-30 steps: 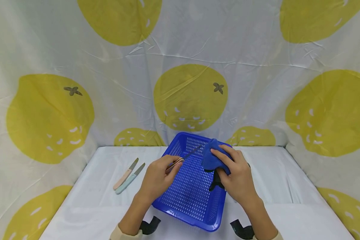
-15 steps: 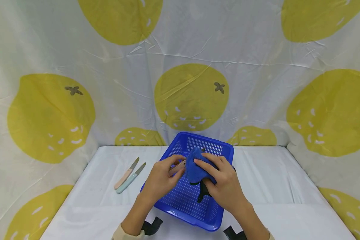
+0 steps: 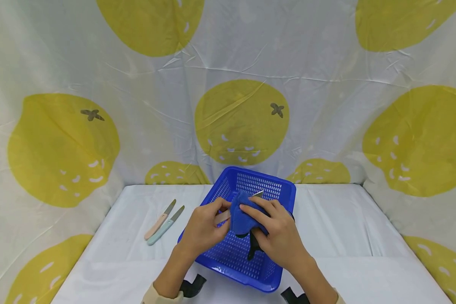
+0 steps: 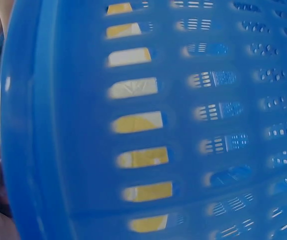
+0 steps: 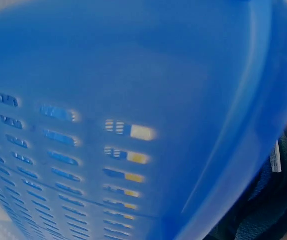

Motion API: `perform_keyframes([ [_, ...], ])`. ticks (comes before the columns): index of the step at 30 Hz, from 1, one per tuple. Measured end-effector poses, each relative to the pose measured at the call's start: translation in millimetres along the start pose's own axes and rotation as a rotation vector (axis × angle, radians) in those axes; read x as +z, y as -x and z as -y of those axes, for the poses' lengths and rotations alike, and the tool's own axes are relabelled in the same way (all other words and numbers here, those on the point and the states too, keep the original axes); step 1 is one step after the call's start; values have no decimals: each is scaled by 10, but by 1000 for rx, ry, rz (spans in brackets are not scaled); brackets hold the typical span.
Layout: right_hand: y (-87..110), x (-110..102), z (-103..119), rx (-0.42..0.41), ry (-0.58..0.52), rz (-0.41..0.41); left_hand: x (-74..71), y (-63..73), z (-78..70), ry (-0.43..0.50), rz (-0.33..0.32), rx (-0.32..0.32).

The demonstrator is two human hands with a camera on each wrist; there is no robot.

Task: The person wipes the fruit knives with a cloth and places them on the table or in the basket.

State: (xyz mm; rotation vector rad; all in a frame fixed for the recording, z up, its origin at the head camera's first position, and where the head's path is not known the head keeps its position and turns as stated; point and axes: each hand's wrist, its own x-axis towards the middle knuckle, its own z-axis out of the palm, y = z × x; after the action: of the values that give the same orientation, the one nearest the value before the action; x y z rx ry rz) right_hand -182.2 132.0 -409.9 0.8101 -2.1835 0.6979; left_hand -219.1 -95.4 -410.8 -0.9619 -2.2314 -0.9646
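Over the blue plastic basket [image 3: 247, 276], my left hand [image 3: 202, 226] holds a knife [image 3: 222, 217] by its pale pink handle. My right hand [image 3: 279, 228] grips a blue cloth [image 3: 242, 216] wrapped across the blade, and the shiny blade tip pokes out past the cloth's upper right side. The middle of the blade is hidden. A dark part of the bundle hangs below the right fingers. In the left wrist view the basket's slotted wall [image 4: 78, 130] fills most of the picture. The right wrist view shows the basket wall too, with dark folds of cloth and a white label [image 5: 276, 159] at the right.
Left of the basket, a pink-handled knife [image 3: 156, 226] and a light-blue-handled knife [image 3: 160, 233] lie side by side on the white-covered table [image 3: 342, 228]. A curtain printed with lemons [image 3: 243, 122] hangs behind. Black curved pieces [image 3: 191, 287] sit at the wrists.
The right hand has moved left with the cloth, from beside the blade onto it. The bare blade is now mostly covered. The left hand and its knife have barely moved.
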Motion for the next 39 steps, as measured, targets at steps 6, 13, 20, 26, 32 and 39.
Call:
perform_keyframes([
  [6,-4,-13,-28,21,-4,-11,15,-6,-5,25,1,30],
  [13,10,-35,-99,46,20,-17,19,-10,11,46,14,50],
  [20,26,-79,-200,77,49,-38,22,-12,16,54,22,63],
  [26,34,-132,-306,113,76,-60,28,1,32,57,21,64],
  [32,43,-212,-389,160,80,-96,26,4,39,62,23,31],
  [39,45,-270,-401,169,70,-135,2,2,54,70,17,-18],
])
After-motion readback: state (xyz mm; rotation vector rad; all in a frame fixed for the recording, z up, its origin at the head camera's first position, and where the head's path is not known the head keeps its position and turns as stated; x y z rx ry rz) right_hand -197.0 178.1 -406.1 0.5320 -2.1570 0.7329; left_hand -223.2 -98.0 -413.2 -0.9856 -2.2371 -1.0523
